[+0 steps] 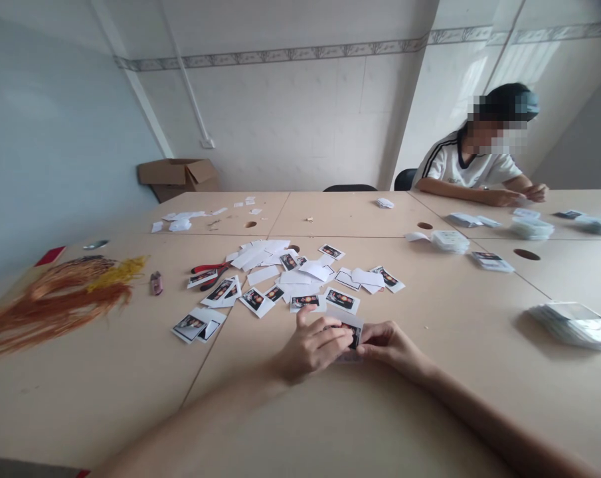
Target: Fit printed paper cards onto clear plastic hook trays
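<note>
A small card with a dark picture and pale border (352, 325) is between my two hands, low over the table. My left hand (313, 345) lies over its left part, the fingers bent across its face and the index finger raised. At the card's right edge, my right hand (387, 342) pinches it between thumb and fingers. Some clear material shows under the card's lower edge. Just beyond my hands lies a loose pile of picture cards (343, 301) and white slips (263, 253), some of them overlapping.
Red-handled pliers (209, 269) lie left of the pile, partly under a card. Farther left are orange strands (76, 285) and a yellow bundle (118, 272). Stacks of clear sleeves (576, 324) stand at the right. Across the table a person (472, 159) handles something small.
</note>
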Tool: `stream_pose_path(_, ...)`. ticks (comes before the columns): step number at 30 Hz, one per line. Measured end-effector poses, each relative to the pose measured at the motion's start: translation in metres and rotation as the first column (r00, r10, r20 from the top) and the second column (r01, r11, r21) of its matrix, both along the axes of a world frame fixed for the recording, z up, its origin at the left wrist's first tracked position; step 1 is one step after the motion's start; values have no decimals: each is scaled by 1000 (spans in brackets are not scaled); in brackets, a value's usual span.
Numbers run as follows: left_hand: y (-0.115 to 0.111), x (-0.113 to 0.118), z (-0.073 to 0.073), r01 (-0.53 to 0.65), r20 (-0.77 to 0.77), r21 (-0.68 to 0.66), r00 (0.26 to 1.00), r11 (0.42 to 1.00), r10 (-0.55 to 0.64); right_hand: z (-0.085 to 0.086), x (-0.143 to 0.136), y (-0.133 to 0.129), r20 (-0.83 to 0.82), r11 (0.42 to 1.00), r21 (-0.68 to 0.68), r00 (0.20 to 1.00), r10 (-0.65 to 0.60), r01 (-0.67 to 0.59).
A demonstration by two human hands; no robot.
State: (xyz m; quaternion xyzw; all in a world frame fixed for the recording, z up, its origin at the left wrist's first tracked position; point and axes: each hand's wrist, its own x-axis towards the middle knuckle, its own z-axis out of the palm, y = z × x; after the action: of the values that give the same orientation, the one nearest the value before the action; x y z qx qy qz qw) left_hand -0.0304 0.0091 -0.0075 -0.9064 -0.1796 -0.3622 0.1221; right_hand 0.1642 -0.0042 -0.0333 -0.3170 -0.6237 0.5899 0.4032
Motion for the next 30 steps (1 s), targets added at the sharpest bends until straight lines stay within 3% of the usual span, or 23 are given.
stream_pose_path(6, 1, 1, -1, -3, 0, -6, 1000, 1000, 3, 1, 0, 1, 21, 1000, 17, 999, 24, -24)
stream_pose_path(14, 4, 0, -1, -72, -10, -164, 997, 984, 71, 4, 0, -2, 81, 999, -34, 996, 37, -34)
stream_pose_path(23, 9, -3, -2, -87, 94, -202, 990, 976, 108, 3, 0, 0, 41, 994, -65, 995, -87, 90)
stream_pose_path(30, 9, -4, 1, -92, 134, -271, 982, 958, 132, -2, 1, 1, -88, 971, -204, 986, -143, 123)
